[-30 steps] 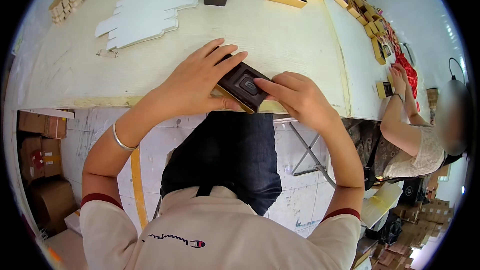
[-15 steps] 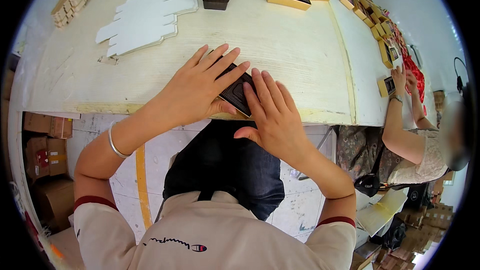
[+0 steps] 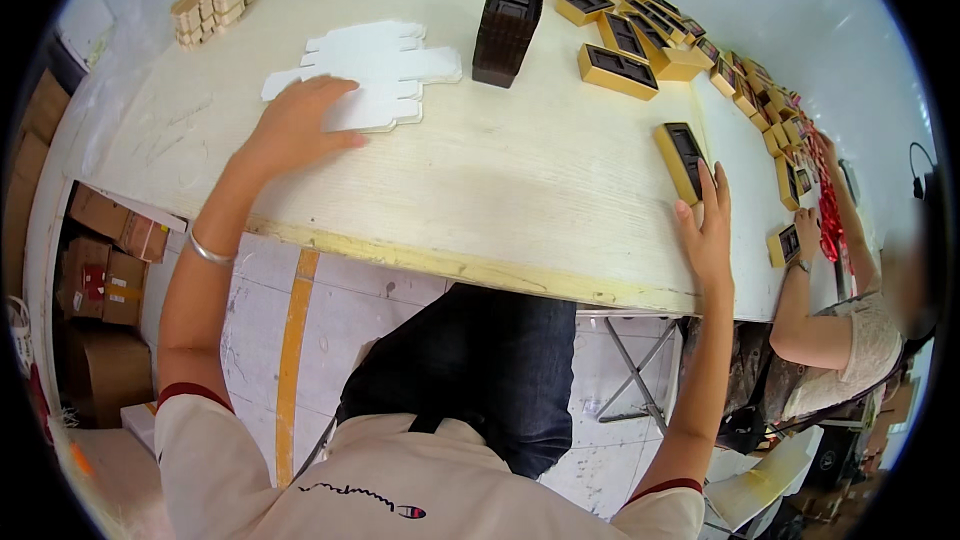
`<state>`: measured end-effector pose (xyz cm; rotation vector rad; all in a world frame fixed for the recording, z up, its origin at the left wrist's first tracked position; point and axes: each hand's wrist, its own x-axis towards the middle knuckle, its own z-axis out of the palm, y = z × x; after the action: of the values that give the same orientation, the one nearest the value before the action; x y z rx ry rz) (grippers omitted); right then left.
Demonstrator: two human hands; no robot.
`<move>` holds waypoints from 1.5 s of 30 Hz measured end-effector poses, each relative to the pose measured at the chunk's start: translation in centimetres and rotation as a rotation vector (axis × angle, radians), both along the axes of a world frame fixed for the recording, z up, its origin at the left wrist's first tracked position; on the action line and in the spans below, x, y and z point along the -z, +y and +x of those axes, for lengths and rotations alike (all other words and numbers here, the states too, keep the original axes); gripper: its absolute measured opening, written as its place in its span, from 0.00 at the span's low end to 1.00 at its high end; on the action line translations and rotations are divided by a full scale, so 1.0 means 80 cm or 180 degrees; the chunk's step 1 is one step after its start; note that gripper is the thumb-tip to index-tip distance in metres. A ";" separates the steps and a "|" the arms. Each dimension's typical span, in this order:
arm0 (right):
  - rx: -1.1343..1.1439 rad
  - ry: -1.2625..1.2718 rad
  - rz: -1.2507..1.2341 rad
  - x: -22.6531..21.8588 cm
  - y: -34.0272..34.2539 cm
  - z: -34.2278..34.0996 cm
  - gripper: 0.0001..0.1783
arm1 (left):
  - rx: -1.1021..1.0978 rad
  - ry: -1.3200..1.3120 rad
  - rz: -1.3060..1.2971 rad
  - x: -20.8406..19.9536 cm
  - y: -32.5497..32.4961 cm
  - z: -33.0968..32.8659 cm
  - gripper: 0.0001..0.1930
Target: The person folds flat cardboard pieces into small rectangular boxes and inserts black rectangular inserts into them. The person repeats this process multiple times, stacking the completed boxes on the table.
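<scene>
My left hand (image 3: 300, 125) reaches over a stack of flat white carton blanks (image 3: 385, 75), its fingers apart and lying on the near left part of the stack. On the right, a gold box (image 3: 676, 162) with a black moulded tray inside stands on the table, tray side up. My right hand (image 3: 708, 235) is at its near end, thumb and fingers spread and touching the box's near corner. Behind the cartons rises a tall stack of nested dark trays (image 3: 507, 30).
Several gold boxes with black trays (image 3: 617, 73) crowd the far right of the white table (image 3: 480, 190). Wooden-coloured stacked pieces (image 3: 215, 2) sit far left. At the right, a co-worker's hands (image 3: 806, 230) work by a small gold box (image 3: 783, 246) and red ribbons (image 3: 829, 210).
My hands have parted from over the dark-trayed box near the table's front edge. The left moved onto the white cartons; the right moved right, where a gold box now stands. The view shifted.
</scene>
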<state>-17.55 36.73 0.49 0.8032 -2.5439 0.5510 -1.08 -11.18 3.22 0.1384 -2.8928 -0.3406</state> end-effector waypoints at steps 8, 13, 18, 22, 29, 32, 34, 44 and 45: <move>0.0299 0.0497 -0.0630 0.013 -0.001 0.003 0.24 | 0.0038 -0.0776 0.1157 -0.018 -0.037 -0.021 0.25; 0.0186 0.0334 -0.0843 0.016 0.006 0.000 0.23 | 0.0434 -0.0383 0.0237 -0.016 -0.008 -0.011 0.22; 0.0107 0.0248 -0.0982 0.015 0.005 -0.001 0.22 | 0.0242 -0.0733 0.0564 -0.029 -0.020 -0.019 0.20; -0.0138 0.0212 -0.1128 0.016 0.004 0.000 0.22 | 0.0241 -0.0528 0.0605 -0.030 -0.036 -0.016 0.11; -0.0255 0.0079 -0.1542 0.014 0.010 -0.004 0.23 | 0.0351 0.2157 -0.0944 -0.058 -0.002 0.041 0.05; -0.0339 0.0221 -0.1680 0.014 0.012 -0.008 0.24 | 0.1565 0.1925 -0.1091 -0.028 0.066 0.084 0.05; -0.0399 0.0402 -0.1805 0.007 0.014 -0.002 0.23 | 0.2045 0.1645 -0.0665 -0.003 0.131 0.090 0.05; -0.1853 0.1494 0.0138 0.010 -0.103 0.173 0.22 | 0.1186 -0.1252 0.2404 0.013 0.177 0.008 0.10; -0.1816 0.1280 0.0274 0.012 -0.114 0.175 0.21 | 0.1182 -0.0919 0.2108 0.015 0.180 0.011 0.11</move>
<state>-3.57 27.61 -0.49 1.5176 -1.9696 0.3925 -0.19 3.20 2.00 -0.2705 -2.9385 -1.4415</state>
